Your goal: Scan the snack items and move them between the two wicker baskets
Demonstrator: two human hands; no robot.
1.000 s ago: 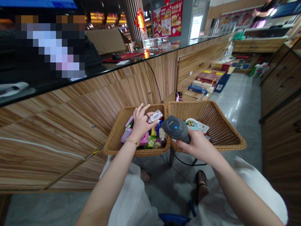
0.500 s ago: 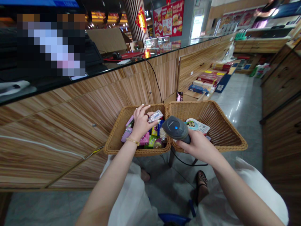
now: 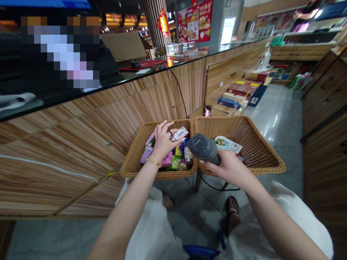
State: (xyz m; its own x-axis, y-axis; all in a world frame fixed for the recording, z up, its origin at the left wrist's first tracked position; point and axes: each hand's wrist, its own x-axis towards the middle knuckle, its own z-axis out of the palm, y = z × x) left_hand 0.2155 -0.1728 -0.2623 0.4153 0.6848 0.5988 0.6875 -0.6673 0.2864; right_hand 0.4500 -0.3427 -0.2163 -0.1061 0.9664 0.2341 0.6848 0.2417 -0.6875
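Over the left wicker basket (image 3: pixel 130 159), my left hand (image 3: pixel 164 141) is closed on a small clear pack (image 3: pixel 179 134) with a printed label turned up. Several small colourful packs lie in that basket, among them a pink box (image 3: pixel 166 160) and a green pack (image 3: pixel 175 162). My right hand (image 3: pixel 230 164) grips a dark grey barcode scanner (image 3: pixel 203 148) by its handle, its head pointing left toward the clear pack. Beneath the scanner, the right wicker basket (image 3: pixel 260 159) holds a flat card pack (image 3: pixel 229 144) with a cartoon face; part of it is hidden.
A wood-grain counter (image 3: pixel 151 94) runs along the front, with a mouse (image 3: pixel 135 64) and a cardboard box (image 3: pixel 121 47) on top. Stacked boxes (image 3: pixel 238 92) stand beyond the baskets. A black cable (image 3: pixel 217 188) hangs below them. Wooden drawers (image 3: pixel 325 119) line the right side.
The blue light on top of the barcode scanner has gone out. Both hands, the clear pack and the baskets stay almost where they were.
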